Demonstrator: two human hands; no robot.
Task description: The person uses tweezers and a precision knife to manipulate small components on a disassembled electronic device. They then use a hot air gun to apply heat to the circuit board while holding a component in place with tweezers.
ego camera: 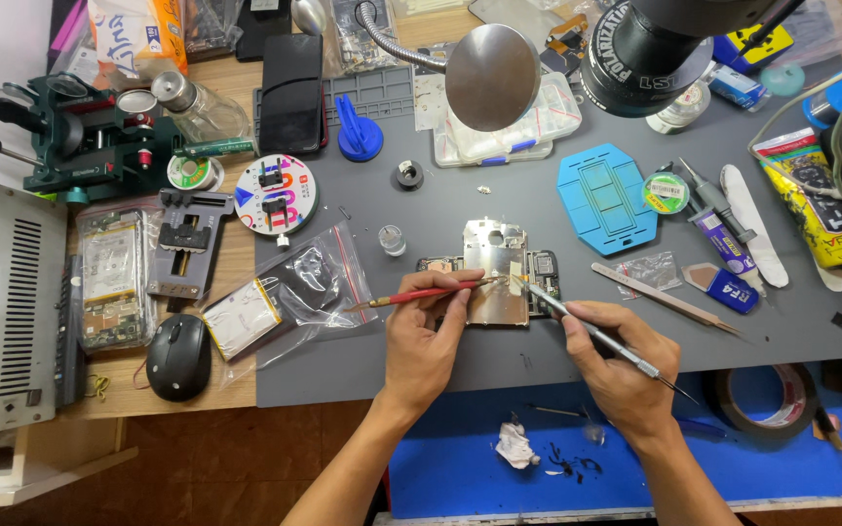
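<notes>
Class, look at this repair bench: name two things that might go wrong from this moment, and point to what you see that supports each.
1. The left hand and right hand bring the red-handled tool and metal probe tips together on the opened phone board; a slip might scratch it.
2. The small clear cap sits loose beside the board and may get knocked away.

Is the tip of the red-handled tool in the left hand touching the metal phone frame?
Touching, it appears. In the head view the red-handled tool in the left hand lies across the metal phone frame, its tip meeting the frame's upper part with no visible gap.
</notes>
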